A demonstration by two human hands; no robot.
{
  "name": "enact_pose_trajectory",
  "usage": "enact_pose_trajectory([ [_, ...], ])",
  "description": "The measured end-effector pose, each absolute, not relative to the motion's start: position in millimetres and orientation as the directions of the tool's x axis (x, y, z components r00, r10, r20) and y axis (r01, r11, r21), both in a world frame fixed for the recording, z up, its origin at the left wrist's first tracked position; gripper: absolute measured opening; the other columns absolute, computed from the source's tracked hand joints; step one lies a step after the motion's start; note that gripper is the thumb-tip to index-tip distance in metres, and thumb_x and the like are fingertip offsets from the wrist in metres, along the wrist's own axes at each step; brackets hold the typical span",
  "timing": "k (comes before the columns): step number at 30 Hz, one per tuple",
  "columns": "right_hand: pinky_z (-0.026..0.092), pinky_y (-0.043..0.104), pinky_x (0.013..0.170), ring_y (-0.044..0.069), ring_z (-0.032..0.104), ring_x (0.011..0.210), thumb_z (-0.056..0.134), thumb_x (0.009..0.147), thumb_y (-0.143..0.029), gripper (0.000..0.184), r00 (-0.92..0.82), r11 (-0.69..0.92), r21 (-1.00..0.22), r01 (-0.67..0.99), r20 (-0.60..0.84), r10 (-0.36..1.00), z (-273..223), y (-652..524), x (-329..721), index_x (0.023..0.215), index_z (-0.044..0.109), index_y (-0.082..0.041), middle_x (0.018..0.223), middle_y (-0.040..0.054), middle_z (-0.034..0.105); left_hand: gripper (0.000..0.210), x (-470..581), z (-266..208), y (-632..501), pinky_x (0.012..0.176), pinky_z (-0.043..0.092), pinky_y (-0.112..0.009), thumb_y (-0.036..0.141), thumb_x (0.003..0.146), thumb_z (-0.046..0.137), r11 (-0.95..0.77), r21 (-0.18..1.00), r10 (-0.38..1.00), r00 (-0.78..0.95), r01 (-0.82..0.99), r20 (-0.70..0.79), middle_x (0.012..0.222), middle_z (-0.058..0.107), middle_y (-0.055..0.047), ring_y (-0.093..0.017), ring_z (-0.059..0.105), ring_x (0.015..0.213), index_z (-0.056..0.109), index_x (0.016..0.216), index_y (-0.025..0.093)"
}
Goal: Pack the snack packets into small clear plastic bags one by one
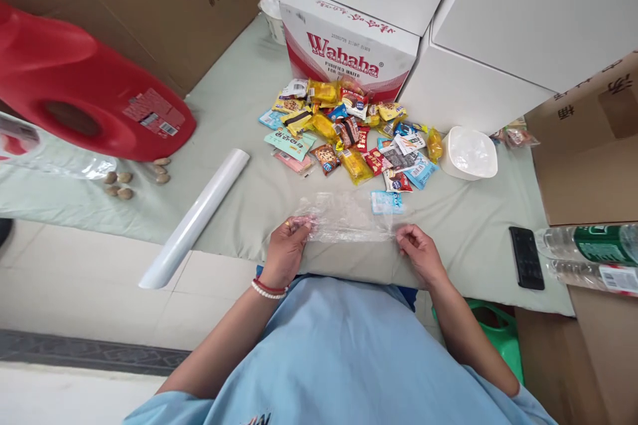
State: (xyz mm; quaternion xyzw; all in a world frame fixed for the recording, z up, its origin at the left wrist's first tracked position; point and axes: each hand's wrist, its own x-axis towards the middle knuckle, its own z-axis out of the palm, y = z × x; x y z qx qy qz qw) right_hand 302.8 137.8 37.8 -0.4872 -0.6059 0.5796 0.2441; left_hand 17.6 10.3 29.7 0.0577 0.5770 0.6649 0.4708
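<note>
A thin, crinkled piece of clear plastic film (343, 219) stretches between my two hands at the table's front edge; whether it is a bag or a single sheet I cannot tell. My left hand (288, 246) pinches its left end, where the plastic bunches up. At the right end, the fingertips of my right hand (420, 252) are closed on a corner. A small blue packet (386, 202) shows by the film's far right edge. Beyond lies a heap of wrapped snacks (349, 129) in yellow, red, brown and blue wrappers. A white plastic roll (197, 216) lies slantwise to the left, overhanging the edge.
A white square bowl (469, 154) stands right of the snacks, with a Wahaha carton (349, 46) behind them. To the right lie a black phone (527, 257) and plastic bottles (593, 244). At left are a large red jug (94, 86) and several brown pebble-like pieces (119, 184).
</note>
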Motion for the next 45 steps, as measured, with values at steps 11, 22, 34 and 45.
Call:
enact_pose_trajectory([
  [11,0.051,0.035,0.074,0.020,0.063,0.081,0.066,0.095,-0.043,0.037,-0.601,0.480,-0.706,0.520,0.097,0.793,89.2,167.4,258.1,0.128,0.067,-0.029,0.132,0.0093,0.064,0.011,14.9,30.2,-3.0,0.112,0.044,-0.052,0.035,0.076,0.078,0.200,0.977,0.824,-0.552,0.066,-0.131,0.132,0.062,-0.010,-0.030,0.055,0.129,0.079,0.082,0.026],
  [22,0.042,0.028,0.073,0.020,0.066,0.092,0.055,0.099,-0.015,0.022,-0.854,0.749,-0.416,0.516,-0.175,0.491,64.2,169.6,224.8,0.105,0.074,-0.023,0.104,0.0072,0.070,0.022,-8.9,82.7,-8.3,0.112,0.044,-0.050,0.039,0.093,0.062,0.075,0.953,0.985,-0.169,0.295,-0.025,0.112,0.078,-0.008,-0.032,0.063,0.122,0.082,0.094,0.030],
  [34,0.048,0.034,0.079,0.022,0.059,0.091,0.045,0.103,-0.024,0.030,-0.875,0.708,-0.616,0.345,0.061,0.480,68.5,117.5,267.7,0.103,0.075,-0.029,0.098,0.0062,0.069,0.011,21.1,34.7,102.9,0.115,0.033,-0.056,0.029,0.075,0.078,-0.116,0.724,0.983,-0.025,0.680,0.181,0.110,0.067,-0.013,-0.038,0.051,0.130,0.070,0.080,0.023],
  [45,0.052,0.040,0.075,0.024,0.059,0.086,0.054,0.099,-0.024,0.025,-0.643,0.636,-0.588,0.500,0.241,0.727,38.4,110.3,348.2,0.104,0.077,-0.032,0.095,0.0084,0.069,0.019,5.1,38.6,38.3,0.064,0.035,-0.029,0.041,0.097,0.057,0.174,0.864,0.753,-0.630,0.472,0.193,0.067,0.052,0.004,-0.016,0.047,0.060,0.055,0.087,0.025],
])
